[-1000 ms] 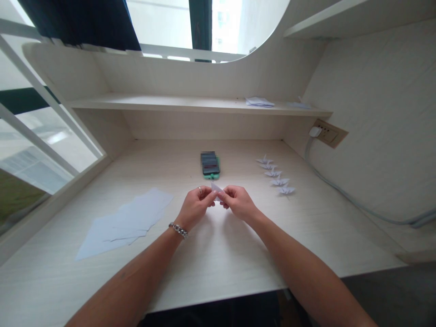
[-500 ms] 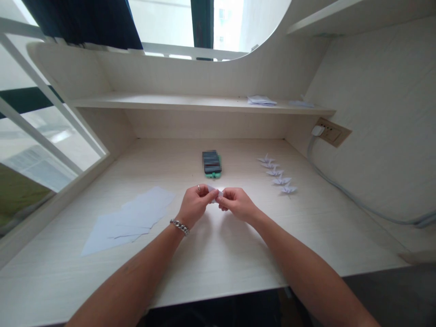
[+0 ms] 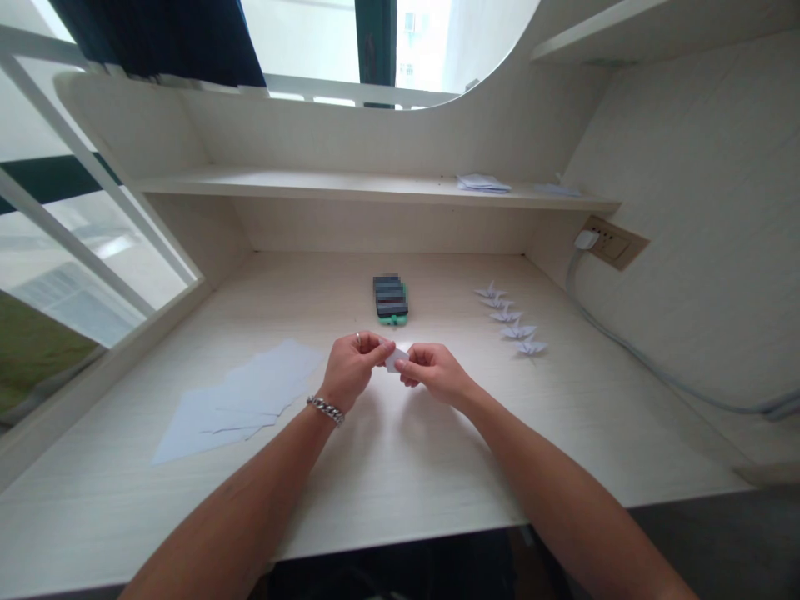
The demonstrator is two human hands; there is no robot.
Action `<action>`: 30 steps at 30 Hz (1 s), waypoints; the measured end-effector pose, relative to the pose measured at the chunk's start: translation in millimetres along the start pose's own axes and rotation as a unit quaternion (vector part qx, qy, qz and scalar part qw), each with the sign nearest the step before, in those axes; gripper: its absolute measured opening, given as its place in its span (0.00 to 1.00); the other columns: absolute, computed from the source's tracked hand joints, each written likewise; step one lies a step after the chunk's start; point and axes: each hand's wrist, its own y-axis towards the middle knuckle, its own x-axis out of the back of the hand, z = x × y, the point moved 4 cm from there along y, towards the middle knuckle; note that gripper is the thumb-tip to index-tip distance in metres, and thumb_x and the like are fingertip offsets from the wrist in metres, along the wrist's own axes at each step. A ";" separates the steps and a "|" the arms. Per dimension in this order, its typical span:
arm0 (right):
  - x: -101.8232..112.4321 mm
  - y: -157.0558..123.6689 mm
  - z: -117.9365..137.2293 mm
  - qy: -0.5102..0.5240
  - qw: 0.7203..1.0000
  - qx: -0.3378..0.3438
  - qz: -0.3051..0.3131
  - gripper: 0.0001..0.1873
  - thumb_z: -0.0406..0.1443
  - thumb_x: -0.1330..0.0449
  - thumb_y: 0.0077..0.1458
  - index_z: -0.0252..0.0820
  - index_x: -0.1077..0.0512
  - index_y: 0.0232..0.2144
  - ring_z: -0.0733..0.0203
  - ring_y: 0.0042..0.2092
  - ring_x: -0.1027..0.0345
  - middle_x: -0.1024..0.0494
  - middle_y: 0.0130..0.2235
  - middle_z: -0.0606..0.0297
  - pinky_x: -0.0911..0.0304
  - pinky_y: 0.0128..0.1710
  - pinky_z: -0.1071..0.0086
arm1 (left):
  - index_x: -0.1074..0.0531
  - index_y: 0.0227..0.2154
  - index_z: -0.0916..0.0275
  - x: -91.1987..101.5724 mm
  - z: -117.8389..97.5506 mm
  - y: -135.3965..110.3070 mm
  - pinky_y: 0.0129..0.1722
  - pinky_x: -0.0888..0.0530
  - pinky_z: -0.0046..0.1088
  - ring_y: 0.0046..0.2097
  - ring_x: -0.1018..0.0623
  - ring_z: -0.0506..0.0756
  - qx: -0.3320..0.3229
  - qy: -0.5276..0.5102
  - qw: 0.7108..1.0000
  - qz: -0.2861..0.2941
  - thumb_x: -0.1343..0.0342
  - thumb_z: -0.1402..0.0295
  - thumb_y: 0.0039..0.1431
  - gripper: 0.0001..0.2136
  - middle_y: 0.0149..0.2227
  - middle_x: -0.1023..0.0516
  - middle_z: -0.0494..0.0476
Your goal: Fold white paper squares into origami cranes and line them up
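Observation:
Over the middle of the pale wooden desk (image 3: pixel 400 467), my left hand (image 3: pixel 353 369) and my right hand (image 3: pixel 434 372) pinch a small folded piece of white paper (image 3: pixel 396 359) between their fingertips, one on each side. The left hand wears a ring and a metal chain bracelet (image 3: pixel 326 409). Both hands hover just above the desk surface. Most of the paper is hidden by my fingers.
Several loose white paper sheets (image 3: pixel 241 398) lie to the left. A row of several folded paper cranes (image 3: pixel 509 318) runs along the right. A phone in a green case (image 3: pixel 391 301) lies behind my hands. A shelf holds folded papers (image 3: pixel 482 183); a cable (image 3: pixel 625 346) trails from the wall socket (image 3: pixel 609 243).
The folded paper pointed up a second ago and now lies lower and flatter between my fingertips. My hands stayed in nearly the same place.

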 end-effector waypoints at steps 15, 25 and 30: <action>4.9 3.1 -3.6 -0.025 0.999 0.026 -0.023 0.18 0.47 0.38 0.50 0.37 0.28 0.25 0.65 0.25 0.34 0.27 0.23 0.66 0.39 0.26 0.71 | 0.25 0.20 0.67 -2.5 1.3 0.6 0.25 0.34 0.26 0.23 0.29 0.49 0.010 0.021 1.000 0.022 0.34 0.62 0.43 0.12 0.19 0.26 0.53; 5.6 3.7 -2.2 0.048 0.998 0.011 -0.038 0.17 0.47 0.34 0.45 0.38 0.27 0.26 0.66 0.25 0.34 0.26 0.24 0.67 0.37 0.25 0.71 | 0.23 0.23 0.67 -0.3 4.7 2.9 0.28 0.31 0.26 0.26 0.28 0.50 0.013 -0.010 0.999 0.046 0.36 0.58 0.48 0.14 0.22 0.25 0.55; 9.5 2.9 0.2 0.108 0.990 -0.014 -0.084 0.17 0.46 0.32 0.42 0.38 0.26 0.26 0.66 0.25 0.32 0.25 0.24 0.66 0.36 0.25 0.72 | 0.22 0.31 0.67 -1.8 5.8 3.4 0.31 0.28 0.26 0.28 0.26 0.49 0.046 -0.130 0.988 0.063 0.37 0.58 0.51 0.14 0.28 0.22 0.56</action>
